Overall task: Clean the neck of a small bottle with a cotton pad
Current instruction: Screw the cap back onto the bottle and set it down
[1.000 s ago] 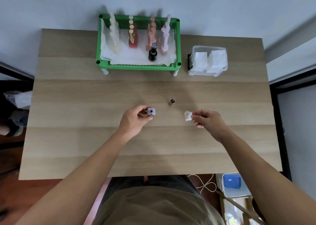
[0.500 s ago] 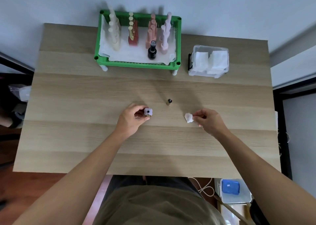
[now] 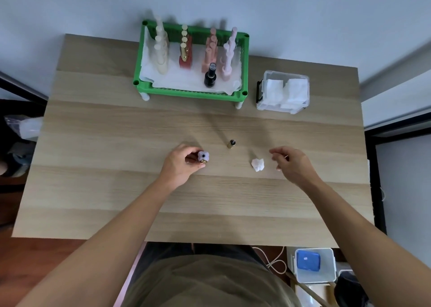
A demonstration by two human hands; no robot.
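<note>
Presently I observe the left hand (image 3: 180,165) gripping the small lilac bottle (image 3: 203,156) on the wooden table (image 3: 116,190), with thumb and fingers curled round its body from the left; its open neck faces up toward my head camera and shows as a dark round hole. The bottle sits at the tips of that hand's fingers, left of the table's centre. The cotton pad (image 3: 257,164) lies crumpled on the table on its own, between the two hands and nearer the right one. I note a clear strip of tabletop between the pad and the right hand (image 3: 292,164). That hand hovers just to the pad's right, holding nothing, its fingers loosely curled with thumb and forefinger parted. The bottle cap (image 3: 231,143) stands on the table beyond the pad and bottle, apart from both, roughly midway between them. At the far edge I record a green basket (image 3: 186,92) lined with white paper, carrying rows of pale, red, pink and lilac bottles and one black bottle (image 3: 210,75). To its right stands a clear plastic box (image 3: 283,92) of white pads. Both forearms reach in from the near edge.
</note>
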